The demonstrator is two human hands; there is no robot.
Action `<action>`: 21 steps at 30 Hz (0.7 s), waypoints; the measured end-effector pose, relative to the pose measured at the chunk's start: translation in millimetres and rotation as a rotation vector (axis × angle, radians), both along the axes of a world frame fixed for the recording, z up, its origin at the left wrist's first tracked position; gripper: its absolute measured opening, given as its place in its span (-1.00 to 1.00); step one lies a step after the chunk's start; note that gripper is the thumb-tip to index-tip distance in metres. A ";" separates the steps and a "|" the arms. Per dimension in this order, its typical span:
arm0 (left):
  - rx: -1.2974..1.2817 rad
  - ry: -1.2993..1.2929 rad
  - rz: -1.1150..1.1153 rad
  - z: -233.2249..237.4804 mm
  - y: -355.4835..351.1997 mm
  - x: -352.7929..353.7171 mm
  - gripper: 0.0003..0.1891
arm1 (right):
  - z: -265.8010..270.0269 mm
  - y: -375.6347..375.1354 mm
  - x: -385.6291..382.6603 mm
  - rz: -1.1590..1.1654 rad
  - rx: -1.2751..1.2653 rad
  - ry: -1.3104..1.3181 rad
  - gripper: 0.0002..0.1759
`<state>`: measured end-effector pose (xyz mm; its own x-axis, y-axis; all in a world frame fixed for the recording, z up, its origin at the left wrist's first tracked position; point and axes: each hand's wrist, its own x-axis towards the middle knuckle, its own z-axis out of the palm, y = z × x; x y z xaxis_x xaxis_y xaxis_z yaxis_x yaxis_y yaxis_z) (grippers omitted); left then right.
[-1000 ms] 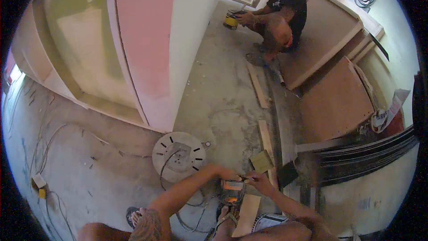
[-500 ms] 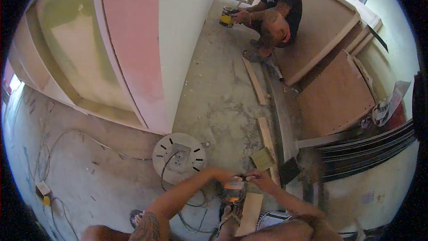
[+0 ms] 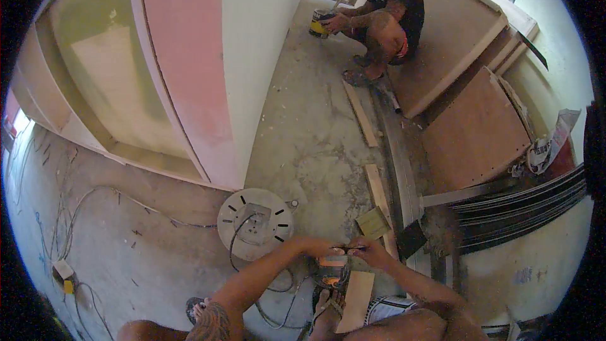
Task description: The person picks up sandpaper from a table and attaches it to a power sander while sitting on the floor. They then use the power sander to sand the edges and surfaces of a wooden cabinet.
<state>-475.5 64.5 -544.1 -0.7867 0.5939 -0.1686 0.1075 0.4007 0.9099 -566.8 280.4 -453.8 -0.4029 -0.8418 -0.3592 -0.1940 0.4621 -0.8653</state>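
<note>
My left hand and my right hand meet in front of me, fingertips pinched close together. Between them is something small and dark, too small to make out. Just below my hands, an orange-and-black power tool rests near my foot, partly hidden by my left fingers. A pale wooden board lies beside it, close to my right forearm. On the floor, a square yellowish piece sits a little beyond my right hand.
A round white cable reel stands left of my hands, its cord running across the floor. Wood strips and a long metal bar lie ahead. Right are brown panels and black strips. A person squats ahead, holding a can.
My hands stay pinched together in nearly the same place. The view has shifted very slightly, and the squatting person's head has moved a little.
</note>
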 end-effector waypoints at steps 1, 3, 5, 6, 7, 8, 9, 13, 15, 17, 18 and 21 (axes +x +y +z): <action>0.019 -0.023 -0.020 0.2 -0.8 -0.6 -0.31 | -4.6 1.4 -1.1 -0.001 -0.001 0.000 -0.79; 0.037 -0.046 -0.040 16.4 -4.4 1.3 -0.31 | -12.2 4.0 -4.0 0.010 -0.007 0.058 -0.80; -0.020 -0.127 -0.023 34.5 -8.5 5.6 -0.30 | -12.1 3.8 -4.9 0.023 -0.007 0.081 -0.79; -0.021 -0.127 -0.023 21.3 -5.7 3.1 -0.30 | -11.9 3.3 -5.2 0.037 -0.006 0.103 -0.78; 0.021 -0.100 -0.026 6.3 -1.7 0.1 -0.31 | -11.9 2.7 -5.1 0.037 -0.007 0.103 -0.78; 0.063 -0.073 -0.029 0.1 0.4 -1.1 -0.31 | -11.2 2.4 -5.0 0.046 -0.019 0.127 -0.78; 0.063 -0.073 -0.029 -6.4 1.2 -2.0 -0.31 | -10.6 2.2 -4.9 0.056 -0.031 0.151 -0.78; 0.101 -0.029 -0.024 -20.0 4.9 -4.7 -0.33 | 3.6 -1.1 -0.9 0.010 0.016 0.092 -0.78; 0.091 -0.022 -0.017 -23.1 5.5 -5.9 -0.34 | 6.7 -2.2 -1.1 0.056 -0.006 0.113 -0.78; 0.102 0.016 -0.034 -19.9 3.9 -5.5 -0.34 | 3.4 -1.5 -1.8 0.054 -0.026 0.101 -0.78; 0.102 0.016 -0.034 -14.9 2.9 -4.0 -0.34 | 0.6 -0.2 -2.5 0.052 -0.046 0.088 -0.77; 0.063 -0.023 -0.016 -9.6 1.6 -1.5 -0.34 | -12.9 4.5 -6.0 0.052 -0.082 0.086 -0.77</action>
